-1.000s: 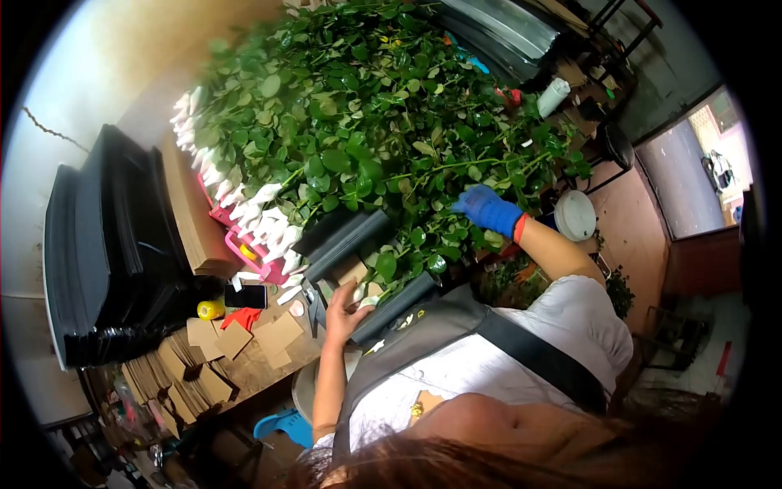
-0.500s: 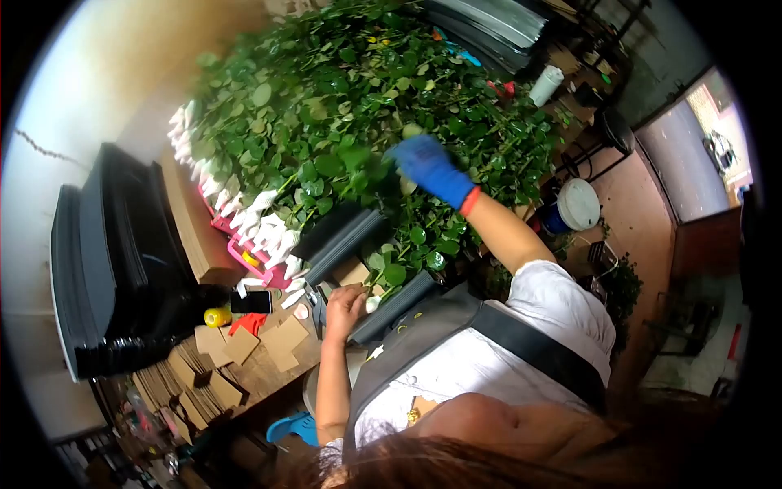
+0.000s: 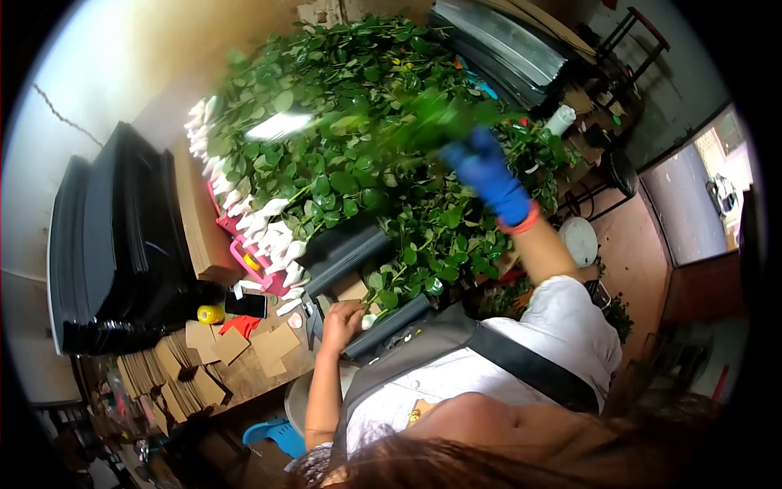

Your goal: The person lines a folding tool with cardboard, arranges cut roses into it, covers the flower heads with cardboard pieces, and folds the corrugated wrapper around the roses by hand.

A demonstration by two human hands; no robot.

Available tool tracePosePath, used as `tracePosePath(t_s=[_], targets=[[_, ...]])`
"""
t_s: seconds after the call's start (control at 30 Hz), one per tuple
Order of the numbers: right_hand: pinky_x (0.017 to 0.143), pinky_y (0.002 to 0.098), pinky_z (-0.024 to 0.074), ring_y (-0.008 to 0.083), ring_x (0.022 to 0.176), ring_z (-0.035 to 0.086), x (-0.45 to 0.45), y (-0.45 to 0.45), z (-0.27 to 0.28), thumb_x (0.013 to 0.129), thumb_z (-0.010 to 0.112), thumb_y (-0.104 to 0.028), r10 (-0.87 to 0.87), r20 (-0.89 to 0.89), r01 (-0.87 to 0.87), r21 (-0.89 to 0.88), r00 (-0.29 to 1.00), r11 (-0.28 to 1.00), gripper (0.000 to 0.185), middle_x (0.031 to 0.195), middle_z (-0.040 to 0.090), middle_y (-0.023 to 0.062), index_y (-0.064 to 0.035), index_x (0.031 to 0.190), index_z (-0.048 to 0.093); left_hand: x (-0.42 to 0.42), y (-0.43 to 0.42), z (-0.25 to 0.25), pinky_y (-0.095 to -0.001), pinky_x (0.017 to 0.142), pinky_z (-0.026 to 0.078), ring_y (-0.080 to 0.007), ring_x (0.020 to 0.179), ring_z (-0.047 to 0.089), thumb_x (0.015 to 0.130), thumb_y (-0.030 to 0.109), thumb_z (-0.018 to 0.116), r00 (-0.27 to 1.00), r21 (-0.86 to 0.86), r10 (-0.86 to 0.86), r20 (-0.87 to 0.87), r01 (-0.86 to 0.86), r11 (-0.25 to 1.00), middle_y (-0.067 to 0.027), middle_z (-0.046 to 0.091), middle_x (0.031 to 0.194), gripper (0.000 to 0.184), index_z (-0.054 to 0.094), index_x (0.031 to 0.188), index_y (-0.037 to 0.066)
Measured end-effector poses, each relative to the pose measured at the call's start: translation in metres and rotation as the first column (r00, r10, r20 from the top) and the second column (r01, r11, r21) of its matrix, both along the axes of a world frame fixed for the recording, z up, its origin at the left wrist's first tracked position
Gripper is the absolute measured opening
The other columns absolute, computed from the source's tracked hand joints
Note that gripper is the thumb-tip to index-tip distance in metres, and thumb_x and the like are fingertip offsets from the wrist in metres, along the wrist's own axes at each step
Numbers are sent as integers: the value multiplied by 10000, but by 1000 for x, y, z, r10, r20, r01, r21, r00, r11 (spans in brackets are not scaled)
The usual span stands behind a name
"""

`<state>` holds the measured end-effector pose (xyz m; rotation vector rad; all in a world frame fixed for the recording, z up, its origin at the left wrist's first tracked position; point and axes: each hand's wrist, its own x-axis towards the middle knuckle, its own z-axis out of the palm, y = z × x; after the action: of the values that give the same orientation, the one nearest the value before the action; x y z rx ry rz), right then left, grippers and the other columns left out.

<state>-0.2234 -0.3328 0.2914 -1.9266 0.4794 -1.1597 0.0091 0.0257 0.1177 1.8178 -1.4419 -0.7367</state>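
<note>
My right hand (image 3: 487, 173), in a blue glove, is closed round a long leafy rose stem (image 3: 436, 122) above the leaf pile. The stem is blurred, and its white-wrapped head (image 3: 279, 126) points left. My bare left hand (image 3: 343, 319) rests at the table edge with fingers curled; what they grip, if anything, is hidden. Beside it, a rose with a white head (image 3: 369, 321) lies between dark corrugated pieces (image 3: 387, 326). The large pile of leafy rose stems (image 3: 350, 179) covers the table, with white-wrapped heads (image 3: 265, 232) along its left side.
Stacked black sheets (image 3: 114, 244) stand at left. Cardboard pieces (image 3: 277, 346), a phone (image 3: 246, 305), yellow tape (image 3: 210, 314) and scissors (image 3: 312, 322) lie near my left hand. A bucket (image 3: 578, 240) and stool (image 3: 621, 175) stand right.
My gloved right hand has moved right, drawing the blurred rose stem across the pile. My left hand stays curled in about the same place. The view has shifted slightly.
</note>
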Motion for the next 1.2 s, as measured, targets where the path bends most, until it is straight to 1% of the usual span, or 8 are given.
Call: tracePosePath(t_s=[0.03,0.33,0.47,0.63,0.73,0.87,1.0,1.2], targets=[[578,318,540,189,655,674,27,55,31,846,714,-132,92,-69,-75,210,993,975,220,761,682,89,-17,1027,665,0,0,0,-391,896,485,-318,1002,627,839,112,722,1000,6,-7,2,7,1000,-103,718,1051,157,754,990,77],[643,361,502,192,791,626,107,162,66,849,602,-232,235,-634,-647,-559,737,519,396,1118,622,-14,-244,1245,596,10,18,-53,-372,828,517,-245,955,672,894,131,716,995,242,96,-30,-86,966,-136,715,999,185,719,1045,23],[594,385,493,210,749,615,170,96,122,797,653,-160,-112,-390,-303,-838,914,453,369,893,637,-2,-281,1142,614,-1,2,-4,-397,907,480,-315,996,641,844,107,716,1000,-26,8,-2,-8,1000,-115,724,1037,174,753,1010,72],[904,398,487,210,1056,599,237,-43,116,823,678,-177,-461,42,126,-980,886,154,452,1172,615,25,-196,1264,580,0,0,2,-395,899,486,-319,1002,643,846,115,713,1000,-13,-4,7,4,1000,-114,723,1031,163,755,999,78],[823,444,516,308,903,653,175,-47,54,885,639,-208,-306,-365,-169,-840,879,516,251,979,675,96,-142,1128,643,-3,1,1,-400,900,487,-328,1001,640,847,116,712,1000,-25,26,-17,-27,999,-119,722,1042,159,754,993,72],[903,484,508,322,1030,665,68,-12,-46,780,689,-224,-100,-981,-463,-12,-165,886,349,1083,691,133,-141,1119,677,-3,2,0,-406,901,487,-334,999,637,842,118,716,998,-24,47,-41,-48,999,-120,720,1048,156,753,985,69],[1019,466,425,295,1171,578,-17,14,-156,806,715,-302,-206,-977,-483,-204,51,852,379,1186,640,86,-187,1166,686,-9,2,9,-384,884,492,-326,983,634,845,132,733,978,41,160,-134,-156,987,-142,703,1042,242,722,1078,67],[908,433,467,283,1005,630,-55,57,-80,833,657,-313,-202,-969,-199,-227,139,953,192,1007,671,67,-170,956,692,-4,9,-7,-368,865,502,-296,968,629,842,121,753,978,111,147,-145,-132,985,-139,692,1020,252,710,1077,43]])
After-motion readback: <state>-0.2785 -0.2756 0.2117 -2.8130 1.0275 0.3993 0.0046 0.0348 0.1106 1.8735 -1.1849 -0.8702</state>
